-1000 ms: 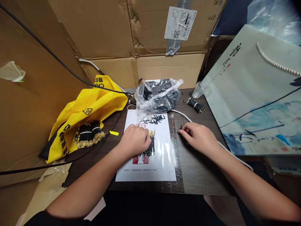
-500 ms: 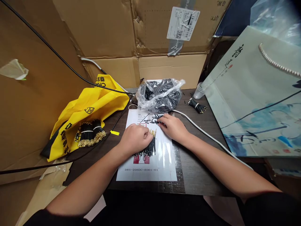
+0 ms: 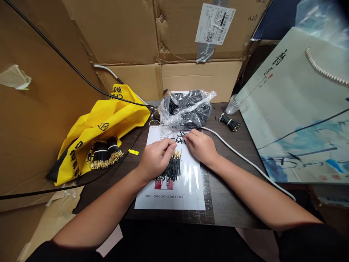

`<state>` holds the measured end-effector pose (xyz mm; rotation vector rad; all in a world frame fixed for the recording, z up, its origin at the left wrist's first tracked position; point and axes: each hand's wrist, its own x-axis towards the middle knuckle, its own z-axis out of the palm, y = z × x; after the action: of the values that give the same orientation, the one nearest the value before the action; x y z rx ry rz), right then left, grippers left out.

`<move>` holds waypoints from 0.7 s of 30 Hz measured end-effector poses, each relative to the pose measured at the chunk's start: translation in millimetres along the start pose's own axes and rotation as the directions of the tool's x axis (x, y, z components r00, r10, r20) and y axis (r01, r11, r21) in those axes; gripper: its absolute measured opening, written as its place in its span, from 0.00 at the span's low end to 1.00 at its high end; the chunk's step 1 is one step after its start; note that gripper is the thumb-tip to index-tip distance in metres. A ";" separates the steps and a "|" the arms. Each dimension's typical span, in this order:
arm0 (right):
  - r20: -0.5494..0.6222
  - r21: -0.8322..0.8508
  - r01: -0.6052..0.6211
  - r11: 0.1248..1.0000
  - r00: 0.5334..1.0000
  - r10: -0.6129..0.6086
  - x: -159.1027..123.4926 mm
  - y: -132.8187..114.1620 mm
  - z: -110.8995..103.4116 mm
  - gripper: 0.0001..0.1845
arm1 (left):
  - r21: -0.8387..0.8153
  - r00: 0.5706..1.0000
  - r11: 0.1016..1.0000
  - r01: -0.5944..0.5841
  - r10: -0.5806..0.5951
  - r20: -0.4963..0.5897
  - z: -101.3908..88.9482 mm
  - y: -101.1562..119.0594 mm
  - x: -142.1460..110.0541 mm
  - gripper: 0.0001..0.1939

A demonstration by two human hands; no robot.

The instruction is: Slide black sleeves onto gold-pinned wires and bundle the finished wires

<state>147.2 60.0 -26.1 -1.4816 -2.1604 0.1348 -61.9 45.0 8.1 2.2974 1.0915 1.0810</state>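
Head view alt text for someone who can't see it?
A person's left hand is at a row of gold-ended black pieces on a printed sheet; the right hand is near short black bits. Beyond sits a clear bag of dark items.

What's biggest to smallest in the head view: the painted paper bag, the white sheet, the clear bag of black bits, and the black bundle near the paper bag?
1. Painted paper bag, though cut off at the edge
2. White sheet
3. Clear bag of black bits
4. Black bundle
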 end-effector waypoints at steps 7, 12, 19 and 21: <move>-0.083 0.466 -0.127 0.875 0.979 0.187 -8.6 -19.0 -21.4 0.10 | 0.032 0.996 0.998 -0.058 0.055 0.072 5.5 -0.7 -0.8 0.06; 0.119 0.812 -0.301 0.500 0.924 0.363 -32.5 -40.3 -26.8 0.11 | 0.023 0.983 0.996 -0.087 0.082 0.163 12.3 1.6 -3.1 0.08; 0.063 0.897 -0.264 0.354 0.870 0.489 -49.6 -46.6 -10.7 0.09 | 0.011 0.977 0.994 -0.111 0.107 0.184 18.2 0.1 -5.6 0.07; 0.053 0.896 -0.261 0.359 0.866 0.496 -49.6 -45.8 -7.8 0.09 | 0.012 0.978 0.993 -0.116 0.112 0.176 18.1 -0.5 -6.3 0.07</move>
<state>125.7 -4.3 -20.5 -1.1816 -1.0993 1.0531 -50.7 40.2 -6.7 2.4455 0.9180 0.8899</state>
